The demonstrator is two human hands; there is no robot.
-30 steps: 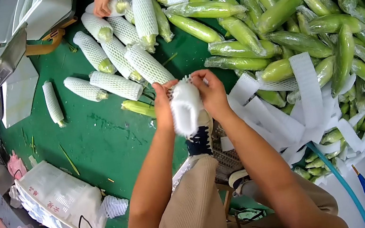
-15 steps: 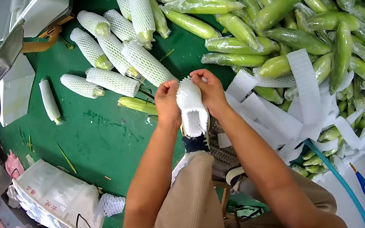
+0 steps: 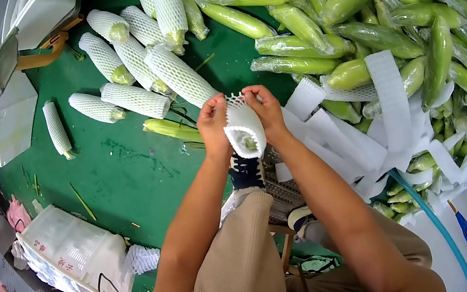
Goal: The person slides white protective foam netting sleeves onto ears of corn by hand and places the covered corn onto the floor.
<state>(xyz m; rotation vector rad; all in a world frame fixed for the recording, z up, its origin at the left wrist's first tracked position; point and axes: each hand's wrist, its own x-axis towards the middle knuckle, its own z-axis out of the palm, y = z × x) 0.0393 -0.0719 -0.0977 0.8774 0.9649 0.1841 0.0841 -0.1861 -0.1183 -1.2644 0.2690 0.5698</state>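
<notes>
My left hand and my right hand pinch the far rim of a white foam net sleeve, one on each side. The sleeve's near mouth gapes toward me, and something pale green shows inside it; I cannot make out exactly what. Just beyond my left hand lies an ear of corn in a foam net. A bare green ear of corn rests to the left of that hand. Flat white foam sleeves are heaped to the right of my right hand.
Film-wrapped ears of corn are piled at the upper right. Several netted ears lie on the green surface at the upper left. A white crate stands at the lower left, and a teal hose runs along the lower right.
The foam sleeve's near mouth has widened and tipped up, so its inside shows more. My hands still pinch its far rim. The view has shifted slightly.
</notes>
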